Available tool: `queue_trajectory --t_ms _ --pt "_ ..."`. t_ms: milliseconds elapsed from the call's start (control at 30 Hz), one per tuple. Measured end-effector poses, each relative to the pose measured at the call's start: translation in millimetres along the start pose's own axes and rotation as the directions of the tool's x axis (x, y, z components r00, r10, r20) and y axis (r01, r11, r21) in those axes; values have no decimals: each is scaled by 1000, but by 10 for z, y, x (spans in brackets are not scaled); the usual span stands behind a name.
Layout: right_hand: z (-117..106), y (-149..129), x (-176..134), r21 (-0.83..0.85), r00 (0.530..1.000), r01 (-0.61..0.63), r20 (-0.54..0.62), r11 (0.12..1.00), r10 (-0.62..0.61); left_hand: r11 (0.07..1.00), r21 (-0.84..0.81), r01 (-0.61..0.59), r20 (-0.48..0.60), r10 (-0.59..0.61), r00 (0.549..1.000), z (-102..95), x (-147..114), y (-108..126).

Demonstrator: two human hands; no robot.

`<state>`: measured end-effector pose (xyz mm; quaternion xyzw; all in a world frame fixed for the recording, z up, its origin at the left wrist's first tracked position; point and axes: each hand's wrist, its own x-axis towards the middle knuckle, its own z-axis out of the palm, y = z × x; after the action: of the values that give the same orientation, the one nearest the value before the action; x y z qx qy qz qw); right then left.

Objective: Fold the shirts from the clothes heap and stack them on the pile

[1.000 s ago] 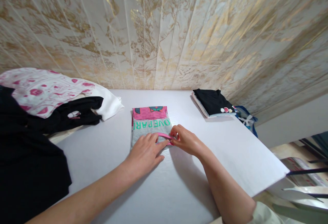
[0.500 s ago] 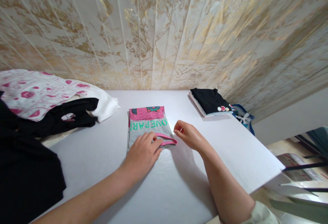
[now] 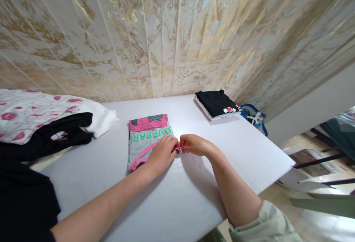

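Observation:
A folded grey and pink shirt [image 3: 148, 134] with green lettering lies on the white table, its pink-trimmed neckline toward me. My left hand [image 3: 164, 151] rests over the shirt's near right part, fingers closed on the pink trim by the corner. Close beside it, my right hand [image 3: 194, 145] is curled, thumb and finger pinching the end of that same trim. The fingertips of both hands almost meet. Part of the neckline is covered by my left hand and wrist.
Folded clothes with a black top [image 3: 215, 103] uppermost sit at the table's back right, beside a blue-edged clear bag [image 3: 255, 118]. To the left are a white and pink patterned garment [image 3: 41, 111] and loose black clothing [image 3: 24, 194]. A patterned curtain [image 3: 155, 38] hangs behind the table [image 3: 238, 153].
My left hand has moved right along the shirt to its near corner. My right hand has closed in on the pink trim there. The trim now curves further left, and the view has shifted.

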<state>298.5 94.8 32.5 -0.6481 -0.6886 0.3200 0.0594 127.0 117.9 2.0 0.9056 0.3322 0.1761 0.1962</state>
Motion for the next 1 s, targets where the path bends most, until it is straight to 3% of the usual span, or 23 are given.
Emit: queue_trajectory --t_ms 133,300,533,700,767,833,1000 --pt "-2 -15 -44 -35 998 41 46 999 -40 998 -33 43 -69 -46 997 60 3 4" --pt "16 -58 -88 -111 997 78 3 991 -78 998 -14 59 -100 -61 993 76 -25 17" --pt "-21 15 -77 -11 993 51 108 999 -50 995 92 46 5 -46 999 1 -158 192" --pt "-4 19 -35 95 984 132 -133 987 -118 991 133 14 94 -27 995 -58 -335 329" --pt "71 -43 4 101 974 170 -166 980 -152 995 97 -32 102 22 995 -144 -428 307" --pt "164 -110 40 86 981 160 -121 983 -149 996 81 -45 85 38 996 -293 -530 226" --pt "280 -173 89 3 992 61 -114 998 -61 963 208 172 37 -183 982 -673 -774 -158"
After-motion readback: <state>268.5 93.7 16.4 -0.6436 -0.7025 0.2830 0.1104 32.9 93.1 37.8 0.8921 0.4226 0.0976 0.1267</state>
